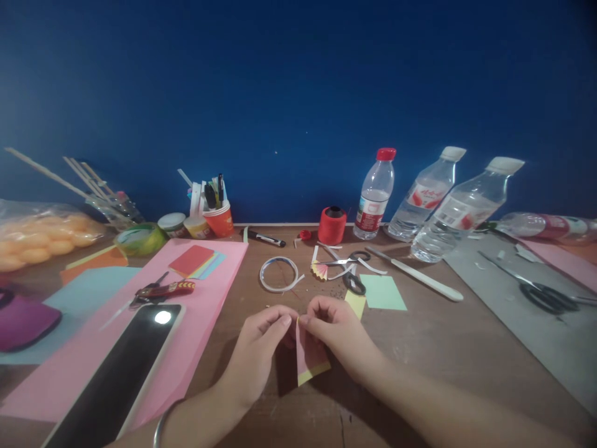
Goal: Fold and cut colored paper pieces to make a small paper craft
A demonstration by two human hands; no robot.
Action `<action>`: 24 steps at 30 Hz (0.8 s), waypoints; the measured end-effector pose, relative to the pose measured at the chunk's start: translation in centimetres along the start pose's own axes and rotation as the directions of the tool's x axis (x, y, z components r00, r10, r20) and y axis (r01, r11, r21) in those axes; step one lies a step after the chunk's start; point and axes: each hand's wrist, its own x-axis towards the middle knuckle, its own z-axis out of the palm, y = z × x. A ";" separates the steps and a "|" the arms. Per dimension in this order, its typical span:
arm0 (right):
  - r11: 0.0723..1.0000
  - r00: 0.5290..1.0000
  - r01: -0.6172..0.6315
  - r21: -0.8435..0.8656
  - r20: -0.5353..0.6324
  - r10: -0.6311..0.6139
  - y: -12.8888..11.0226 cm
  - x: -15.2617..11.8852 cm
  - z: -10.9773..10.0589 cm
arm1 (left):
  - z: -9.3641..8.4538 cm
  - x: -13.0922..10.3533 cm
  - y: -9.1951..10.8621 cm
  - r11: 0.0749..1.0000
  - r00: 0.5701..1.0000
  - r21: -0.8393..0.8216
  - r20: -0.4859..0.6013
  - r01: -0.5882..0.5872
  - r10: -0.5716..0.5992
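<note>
Both hands meet over the front middle of the table, pinching the top of a small pink paper piece (310,351) with a yellow lower edge. My left hand (261,345) grips its upper left corner between thumb and finger. On the other side, my right hand (340,330) pinches the upper edge close by. The paper hangs down below the fingertips. Just beyond lie a yellow paper square (356,303), partly hidden by the right hand, and a light green paper square (383,292). Scissors (347,261) lie open behind them, beside a pleated pink-and-yellow paper piece (319,270).
A coil of white strip (278,275), a red thread spool (332,227) and a white-handled knife (429,280) lie farther back. Bottles (370,208) line the blue wall. To the left are a phone (125,367) on pink sheets (205,311) and an orange cup (219,222) of pens.
</note>
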 end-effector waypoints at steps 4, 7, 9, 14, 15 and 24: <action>1.000 1.000 0.007 -0.017 -0.018 -0.007 -0.1 0.1 0.0 | 0.3 0.0 0.1 0.998 1.000 0.068 -0.009 0.019 -0.018; 0.999 1.000 0.016 -0.032 -0.022 -0.017 -0.1 0.1 0.0 | 0.4 0.2 0.0 0.995 1.000 0.099 -0.015 0.012 -0.010; 0.999 1.000 0.019 -0.042 -0.020 -0.020 -0.1 0.1 0.0 | 0.4 0.3 -0.1 0.995 1.000 0.103 -0.021 0.003 -0.001; 0.998 0.999 0.026 -0.062 -0.018 -0.027 -0.1 0.2 -0.1 | 0.4 0.3 0.1 0.993 0.999 0.120 -0.036 -0.006 0.010; 0.998 1.000 0.023 -0.064 -0.016 -0.024 -0.1 0.2 -0.1 | 0.4 0.3 0.1 0.992 0.999 0.129 -0.042 -0.008 0.014; 0.999 1.000 0.022 -0.033 -0.012 -0.022 -0.2 0.1 0.0 | 0.3 0.1 0.1 0.988 0.999 0.153 -0.030 -0.035 0.040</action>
